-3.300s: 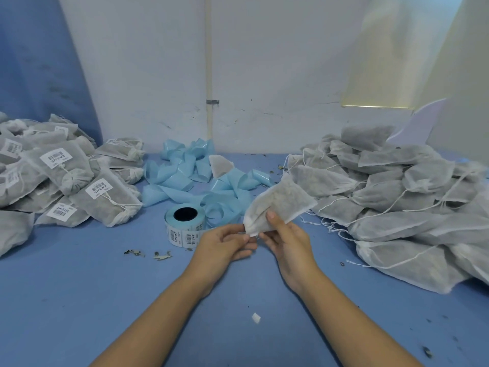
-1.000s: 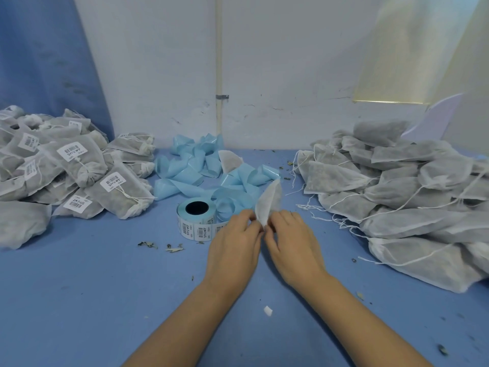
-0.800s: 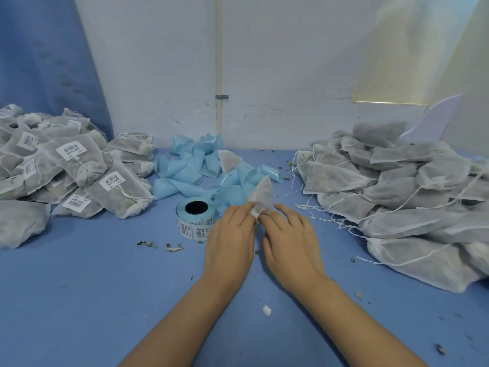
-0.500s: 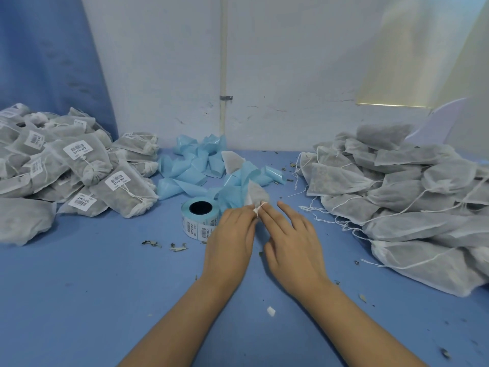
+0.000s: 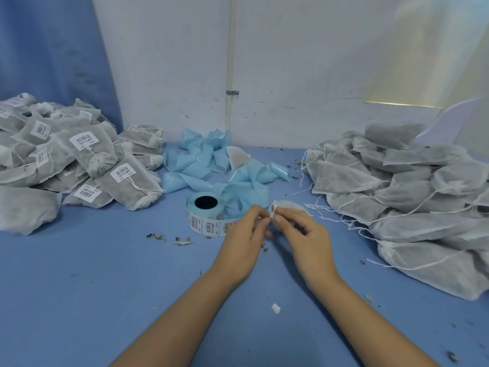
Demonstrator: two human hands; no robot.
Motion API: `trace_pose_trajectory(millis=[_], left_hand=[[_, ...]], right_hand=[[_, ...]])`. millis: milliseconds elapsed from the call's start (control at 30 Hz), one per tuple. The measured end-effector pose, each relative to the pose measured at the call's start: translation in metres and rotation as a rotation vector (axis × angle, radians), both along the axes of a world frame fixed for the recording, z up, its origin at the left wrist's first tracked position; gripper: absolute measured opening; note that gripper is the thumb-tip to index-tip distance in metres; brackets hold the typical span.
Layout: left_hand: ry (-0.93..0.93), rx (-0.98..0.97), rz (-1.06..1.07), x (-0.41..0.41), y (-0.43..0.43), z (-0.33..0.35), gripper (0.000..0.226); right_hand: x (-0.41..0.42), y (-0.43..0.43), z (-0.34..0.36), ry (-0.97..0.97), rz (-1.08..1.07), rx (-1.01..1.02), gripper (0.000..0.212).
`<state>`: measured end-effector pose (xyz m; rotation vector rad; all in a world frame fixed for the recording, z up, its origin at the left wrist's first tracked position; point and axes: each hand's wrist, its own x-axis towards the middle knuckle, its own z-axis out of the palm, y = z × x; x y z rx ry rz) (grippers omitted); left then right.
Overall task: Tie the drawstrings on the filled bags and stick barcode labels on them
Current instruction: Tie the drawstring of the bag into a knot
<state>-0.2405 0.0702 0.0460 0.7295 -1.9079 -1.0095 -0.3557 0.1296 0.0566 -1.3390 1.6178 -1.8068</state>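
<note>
Pinching thin white drawstring (image 5: 273,208) of gauzy bag (image 5: 292,206): left hand (image 5: 244,242), right hand (image 5: 308,238).

That one small white bag (image 5: 291,206) sits low over the desk, just right of the label roll (image 5: 205,218). Its drawstring (image 5: 274,209) is bunched at the neck, pinched by the left hand (image 5: 244,242) and right hand (image 5: 307,234). The roll's flat on its end, hole up, barcode stickers facing out. Untied filled bags (image 5: 410,197) are heaped on the right, tied labelled bags (image 5: 79,165) on the left.
</note>
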Motion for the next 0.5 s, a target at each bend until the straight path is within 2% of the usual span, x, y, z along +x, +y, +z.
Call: trace_pose_trajectory(millis=[133,300,400,500], left_hand=[[0.063,0.085,-0.068,-0.0006,0.0001,0.0003,0.017],[0.123,0.137,-0.04,-0.001,0.0002,0.001,0.014],[0.074,0.093,0.029,0.0006,0.0013,0.0012,0.012],[-0.002,-0.041,0.129,0.001,0.0016,0.0006,0.014]], right_hand=[[-0.0043,-0.0003,-0.001,-0.082,-0.035,0.03,0.012],[-0.0026,-0.0001,0.0005,0.025,-0.039,0.039,0.012],[0.0009,0.0005,-0.0004,0.133,-0.045,0.029,0.017],[-0.0002,-0.0002,-0.0013,0.167,-0.073,0.035,0.019]])
